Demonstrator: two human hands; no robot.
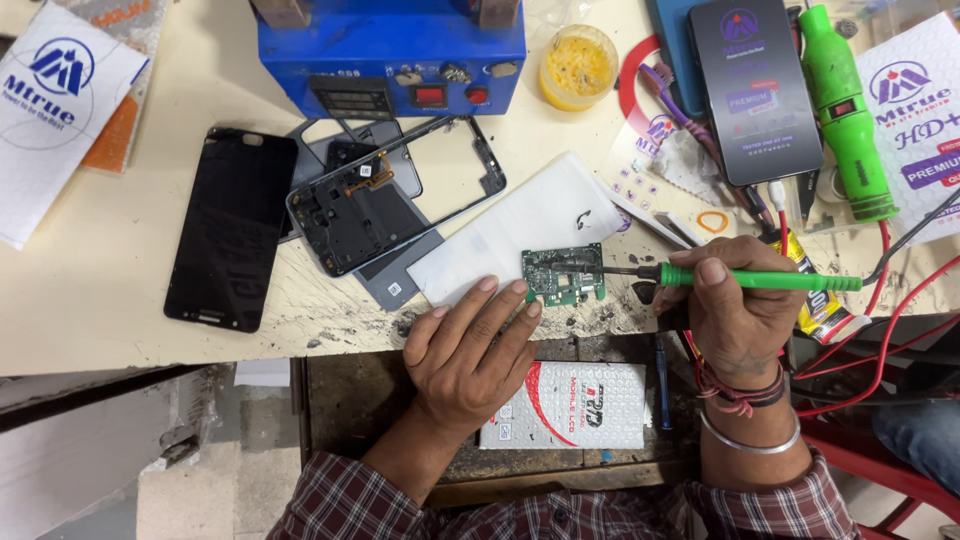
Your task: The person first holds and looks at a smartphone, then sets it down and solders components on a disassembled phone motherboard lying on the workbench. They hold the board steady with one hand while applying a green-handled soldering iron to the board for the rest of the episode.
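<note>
A small green circuit board (563, 273) lies on the cream workbench near its front edge, partly on a white sheet (520, 228). My left hand (472, 355) rests flat beside it, fingertips touching the board's lower left edge. My right hand (732, 310) grips a green-handled soldering iron (760, 279) like a pen; its metal tip points left and meets the board's right side. A dismantled phone frame (395, 195) and a black phone screen (232, 228) lie to the left.
A blue machine (390, 50) stands at the back, a jar of yellow paste (578, 65) beside it. A dark phone (755, 85), a green rotary tool (848, 115), red wires (885, 330) and white packets crowd the right. A bubble-wrapped packet (575, 405) lies in the drawer below.
</note>
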